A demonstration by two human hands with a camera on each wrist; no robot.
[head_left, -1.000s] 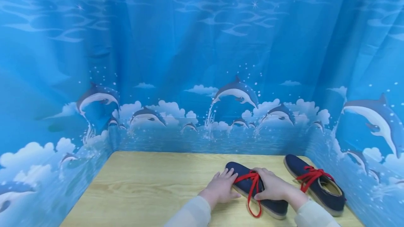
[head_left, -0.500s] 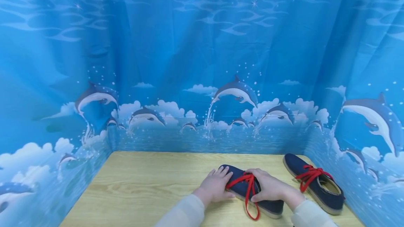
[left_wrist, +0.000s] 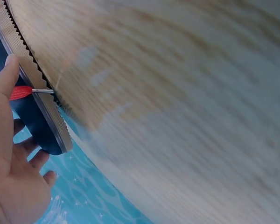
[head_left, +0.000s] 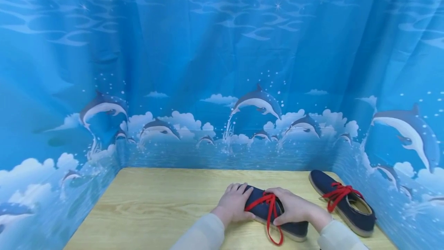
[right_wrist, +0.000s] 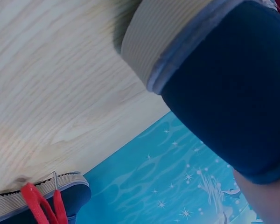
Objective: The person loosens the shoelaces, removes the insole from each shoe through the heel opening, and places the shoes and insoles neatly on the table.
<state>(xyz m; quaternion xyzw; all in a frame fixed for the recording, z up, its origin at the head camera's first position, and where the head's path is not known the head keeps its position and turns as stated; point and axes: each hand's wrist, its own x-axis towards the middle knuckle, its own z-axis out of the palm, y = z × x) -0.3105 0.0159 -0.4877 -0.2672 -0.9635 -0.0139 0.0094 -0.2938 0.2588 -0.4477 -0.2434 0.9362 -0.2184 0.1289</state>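
A navy lace-up shoe (head_left: pixel 256 193) with red laces and a beige sole lies slanted on the table, its toe to the far left. My left hand (head_left: pixel 233 205) holds the toe, thumb at the near side and fingers over the top. Around the opening grips my right hand (head_left: pixel 294 206), thumb on the near side. A lace loop (head_left: pixel 275 238) hangs over the near edge. In the left wrist view a metal-tipped lace end (left_wrist: pixel 22 92) crosses the ribbed sole (left_wrist: pixel 51 114). The heel (right_wrist: pixel 214 93) fills much of the right wrist view.
A matching navy shoe (head_left: pixel 360 219) with tied red laces (head_left: pixel 340 194) stands at the table's right side. The wood-grain table (head_left: pixel 156 211) ends at a blue dolphin-print curtain (head_left: pixel 208 153) at the back and both sides.
Both hands and the shoe between them have shifted a little left and nearer. The left fingers now wrap further over the toe. The second shoe stays put.
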